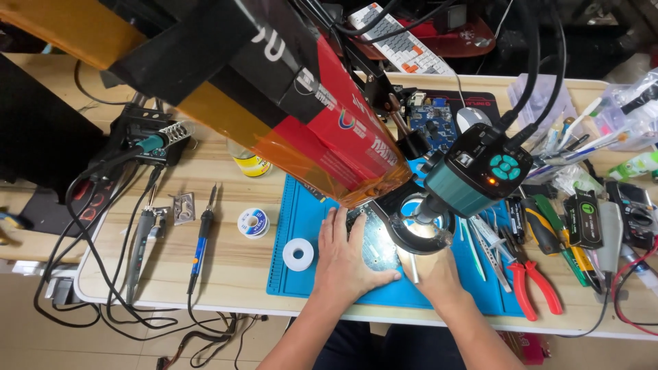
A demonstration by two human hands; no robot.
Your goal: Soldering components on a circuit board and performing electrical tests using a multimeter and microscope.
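The left hand (346,264) is lying flat with its fingers (336,226) spread and released, pressing on the left edge of a circuit board (379,245) that is resting on the blue mat (308,219). The right hand (433,274) is pinching a thin metal tool (414,269) just right of the board, under the microscope's ring light (421,233). A white tape roll (298,254) is sitting left of the board, red-handled pliers (533,288) are lying well to its right, and a blue-handled soldering iron (201,240) is lying on the desk (226,274) farther left.
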